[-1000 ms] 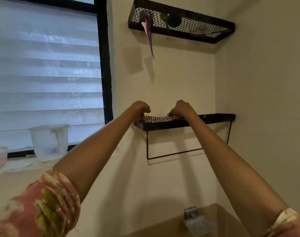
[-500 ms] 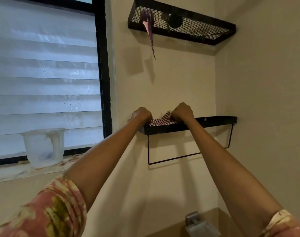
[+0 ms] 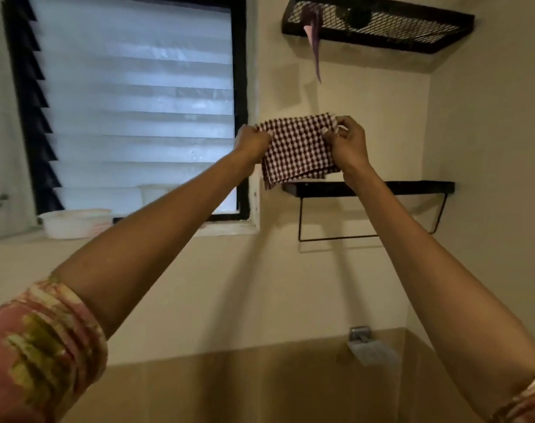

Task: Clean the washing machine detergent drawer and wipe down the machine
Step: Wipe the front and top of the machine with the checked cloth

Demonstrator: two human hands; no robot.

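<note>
Head view: a person's 2 raised arms hold a red-and-white checked cloth [image 3: 296, 148] against the far wall, just above the left end of a black wall shelf [image 3: 412, 186] and clear of it. The left hand [image 3: 252, 141] is curled tight on the cloth's upper left corner; the right hand [image 3: 348, 145] pinches the upper right corner between thumb and fingertips, its other fingers loosely bent. Gripped at 2 corners, the cloth hangs flat with folded layers showing at its lower edge, a hold that appears meant to open it out for wiping. Neither the washing machine nor its detergent drawer is in view, so the cleaning itself looks not yet begun. A louvred window [image 3: 138, 102] stands to the left with a white tub [image 3: 77, 222] on its sill; a black mesh shelf [image 3: 382, 29] sits higher on the wall, a purple strip [image 3: 315, 47] dangling from it.
</note>
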